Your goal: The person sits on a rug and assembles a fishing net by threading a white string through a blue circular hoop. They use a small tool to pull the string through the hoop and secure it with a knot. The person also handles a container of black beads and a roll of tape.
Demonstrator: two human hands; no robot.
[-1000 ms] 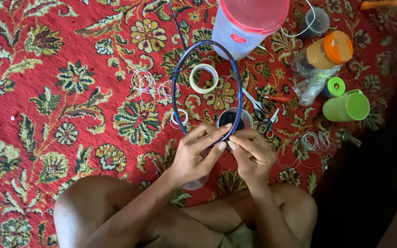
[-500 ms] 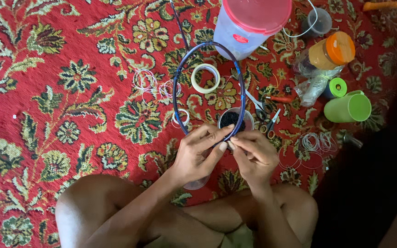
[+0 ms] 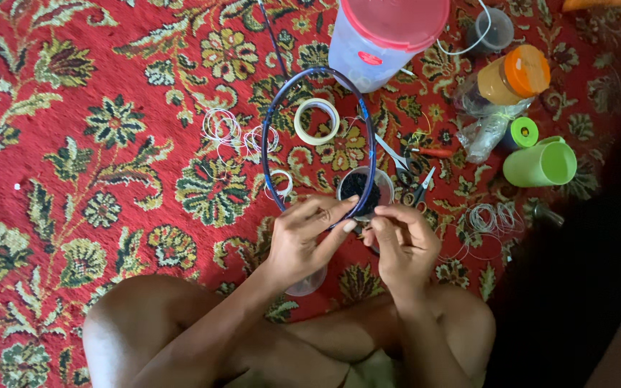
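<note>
While coils of thin white wire [image 3: 228, 133] lie at the left on the red floral carpet [image 3: 73, 179], the left hand [image 3: 302, 241] pinches the lower rim of a dark blue thin hoop [image 3: 274, 122]. Just beside it, the right hand [image 3: 402, 241] has fingertips pressed together at that rim. Farther right lies a lime-green plastic cup [image 3: 540, 163].
</note>
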